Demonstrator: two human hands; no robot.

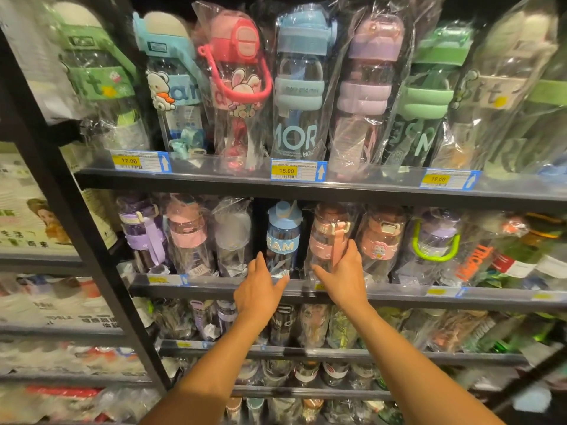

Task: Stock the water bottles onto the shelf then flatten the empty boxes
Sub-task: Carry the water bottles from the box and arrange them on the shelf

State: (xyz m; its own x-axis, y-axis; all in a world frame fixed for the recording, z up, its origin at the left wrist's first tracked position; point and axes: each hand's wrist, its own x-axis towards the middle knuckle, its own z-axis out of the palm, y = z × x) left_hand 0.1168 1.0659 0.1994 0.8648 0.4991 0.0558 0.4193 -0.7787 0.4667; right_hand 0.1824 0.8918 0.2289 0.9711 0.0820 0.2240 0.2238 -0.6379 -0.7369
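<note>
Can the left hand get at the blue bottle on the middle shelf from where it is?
Probably yes. The left hand is at the shelf edge right below the blue bottle, fingers already reaching its wrapper, with nothing in between.

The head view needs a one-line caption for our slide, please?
Right hand grips a pink-lidded wrapped bottle on the second shelf; left hand rests beside the blue bottle.

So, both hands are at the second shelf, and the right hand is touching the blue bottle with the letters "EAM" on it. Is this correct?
Not quite. In the head view, the right hand touches the pink bottle in its clear wrapper, with its fingers against the bottle's side. The blue bottle marked "EAM" stands beside it, nearer the left hand. Both hands are indeed at the second shelf.
</note>
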